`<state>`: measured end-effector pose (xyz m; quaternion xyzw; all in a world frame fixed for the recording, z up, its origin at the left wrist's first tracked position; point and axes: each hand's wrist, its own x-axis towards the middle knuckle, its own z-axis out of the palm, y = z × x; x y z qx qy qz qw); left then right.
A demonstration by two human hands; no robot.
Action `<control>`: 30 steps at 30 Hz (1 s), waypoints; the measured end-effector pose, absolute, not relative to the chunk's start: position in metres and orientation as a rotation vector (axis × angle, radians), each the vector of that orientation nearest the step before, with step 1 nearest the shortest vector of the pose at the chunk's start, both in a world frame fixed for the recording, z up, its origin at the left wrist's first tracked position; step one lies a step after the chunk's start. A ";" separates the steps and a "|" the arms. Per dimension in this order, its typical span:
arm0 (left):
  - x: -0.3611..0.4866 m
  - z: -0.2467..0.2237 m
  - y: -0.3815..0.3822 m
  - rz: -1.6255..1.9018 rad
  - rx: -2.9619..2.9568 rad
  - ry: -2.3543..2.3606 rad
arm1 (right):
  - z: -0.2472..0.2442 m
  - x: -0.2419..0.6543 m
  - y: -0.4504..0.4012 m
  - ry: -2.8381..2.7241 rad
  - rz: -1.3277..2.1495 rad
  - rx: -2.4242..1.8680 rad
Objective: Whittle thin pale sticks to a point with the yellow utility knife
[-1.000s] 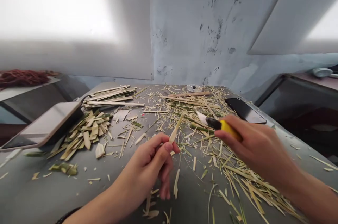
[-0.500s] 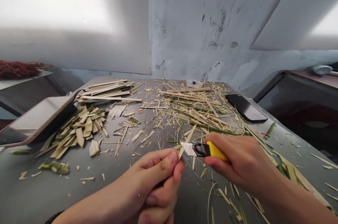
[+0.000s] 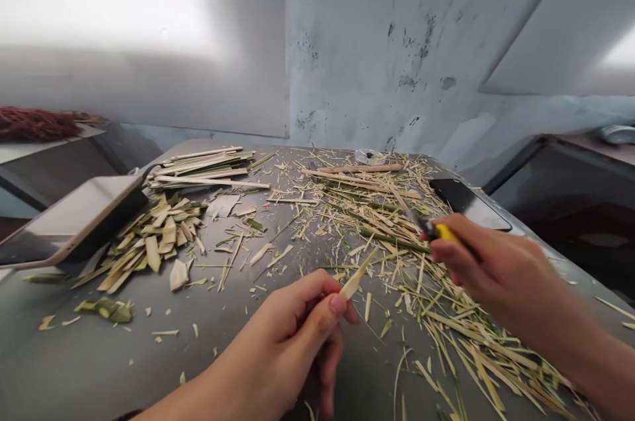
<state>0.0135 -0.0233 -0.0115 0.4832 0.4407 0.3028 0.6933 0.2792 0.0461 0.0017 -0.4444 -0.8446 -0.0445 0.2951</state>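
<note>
A pale bamboo sliver [image 3: 355,280] with a pointed tip is pinched between the thumb and forefinger of my left hand [image 3: 302,335], low in the middle of the view. My right hand [image 3: 491,269] grips a yellow and black utility knife [image 3: 444,232], its blade pointing up and left over the bamboo scraps. The blade is blurred and apart from the sliver. Thin shavings [image 3: 397,235] cover the table beyond and beside the hands.
A pile of short bamboo pieces [image 3: 161,235] lies left, with long strips [image 3: 206,169] behind it. A tilted device [image 3: 69,216] stands at the far left. A black phone [image 3: 469,202] lies beyond my right hand. A wall [image 3: 347,44] rises behind the metal table [image 3: 163,381].
My right hand has moved right and up with the knife, away from the sliver. My left hand has turned slightly, still pinching the sliver. The view has shifted a little.
</note>
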 end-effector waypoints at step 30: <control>-0.018 -0.007 -0.027 0.954 2.948 1.343 | -0.019 0.270 0.060 -2.180 0.011 -1.907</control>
